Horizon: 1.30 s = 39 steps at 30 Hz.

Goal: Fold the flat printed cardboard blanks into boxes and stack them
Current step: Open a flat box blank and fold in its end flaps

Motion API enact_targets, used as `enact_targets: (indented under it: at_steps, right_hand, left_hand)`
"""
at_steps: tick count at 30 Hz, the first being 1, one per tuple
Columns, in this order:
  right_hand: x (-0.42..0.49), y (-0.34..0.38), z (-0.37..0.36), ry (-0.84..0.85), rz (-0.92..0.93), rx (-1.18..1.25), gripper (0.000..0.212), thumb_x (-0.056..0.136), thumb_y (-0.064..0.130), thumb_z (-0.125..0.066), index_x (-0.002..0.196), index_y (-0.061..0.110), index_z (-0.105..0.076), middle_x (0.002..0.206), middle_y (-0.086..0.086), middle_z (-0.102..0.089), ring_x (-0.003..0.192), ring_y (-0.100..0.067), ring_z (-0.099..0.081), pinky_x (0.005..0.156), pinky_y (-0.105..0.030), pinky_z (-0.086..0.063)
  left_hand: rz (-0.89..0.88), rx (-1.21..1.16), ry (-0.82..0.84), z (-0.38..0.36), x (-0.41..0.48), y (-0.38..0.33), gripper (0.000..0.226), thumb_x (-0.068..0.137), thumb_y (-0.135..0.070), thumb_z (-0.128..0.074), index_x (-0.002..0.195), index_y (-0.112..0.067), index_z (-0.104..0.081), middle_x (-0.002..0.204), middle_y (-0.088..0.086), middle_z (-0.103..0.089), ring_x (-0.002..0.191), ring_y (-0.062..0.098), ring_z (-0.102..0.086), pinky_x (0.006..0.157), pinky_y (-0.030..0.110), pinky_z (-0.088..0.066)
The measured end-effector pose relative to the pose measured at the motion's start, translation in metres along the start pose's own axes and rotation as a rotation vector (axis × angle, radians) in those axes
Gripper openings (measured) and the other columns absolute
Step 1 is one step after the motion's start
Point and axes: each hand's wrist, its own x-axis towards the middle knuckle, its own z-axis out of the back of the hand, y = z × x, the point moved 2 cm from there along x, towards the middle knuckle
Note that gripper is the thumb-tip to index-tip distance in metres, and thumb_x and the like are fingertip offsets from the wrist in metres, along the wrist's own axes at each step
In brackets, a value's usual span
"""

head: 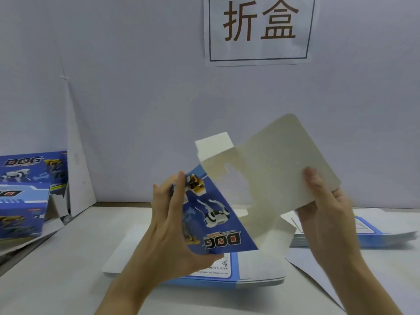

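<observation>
Two hands hold one half-opened cardboard blank [222,223] in the air above the table [68,269]. The left hand [170,228] grips its blue printed panel. The right hand [329,214] pinches the big white flap [284,160] at 3 o'clock. Flat blanks [254,269] lie at 6 o'clock, another pile [375,233] at 4 o'clock, and folded boxes [22,201] are stacked at 9 o'clock.

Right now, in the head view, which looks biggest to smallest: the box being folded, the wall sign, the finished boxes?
1. Half-folded box: biggest, though it is nearest the camera.
2. Wall sign and finished boxes: about alike, both cut off by the picture's edge, so unranked.
</observation>
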Motion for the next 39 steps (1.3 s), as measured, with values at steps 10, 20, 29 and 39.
enact_targets:
  at_steps: [10,20,29,39]
  right_hand:
    - [0.001,-0.034,0.006,-0.082,-0.707,0.178,0.048,0.07,0.024,-0.07,0.117,0.012,-0.064,0.103,-0.013,-0.073,0.092,-0.032,-0.069,0.084,-0.05,-0.054]
    - [-0.007,-0.036,0.006,0.092,-0.966,0.092,0.037,0.058,0.014,-0.08,0.093,0.005,-0.074,0.087,-0.017,-0.074,0.067,-0.033,-0.071,0.056,-0.043,-0.057]
    - [-0.018,-0.038,-0.009,0.277,-1.147,0.129,0.015,0.053,0.002,-0.081,0.057,0.003,-0.067,0.069,-0.01,-0.067,0.072,-0.027,-0.066,0.059,-0.033,-0.057]
    - [0.006,-0.016,0.017,-0.097,-0.215,-0.174,0.033,0.077,0.022,-0.069,0.109,0.015,-0.067,0.096,-0.005,-0.074,0.075,-0.011,-0.07,0.059,-0.025,-0.056]
  left_hand:
    - [0.012,-0.015,0.081,0.006,-0.007,0.005,0.11,0.066,-0.074,-0.062,0.147,-0.026,-0.004,0.143,-0.009,-0.017,0.138,0.019,-0.03,0.087,0.066,-0.047]
    - [-0.196,0.142,0.022,0.005,-0.008,0.004,0.138,0.05,-0.052,-0.086,0.152,-0.024,0.002,0.143,0.015,-0.02,0.144,0.006,-0.015,0.101,0.056,-0.041]
    - [-0.2,0.057,0.052,0.01,-0.005,-0.004,0.144,0.042,-0.046,-0.088,0.152,-0.028,0.004,0.135,0.013,-0.028,0.141,-0.002,-0.017,0.106,0.004,-0.022]
    - [-0.091,-0.021,0.127,0.018,-0.006,0.008,0.114,0.061,-0.057,-0.08,0.15,-0.021,-0.018,0.147,0.008,-0.027,0.128,0.032,-0.042,0.084,0.043,-0.057]
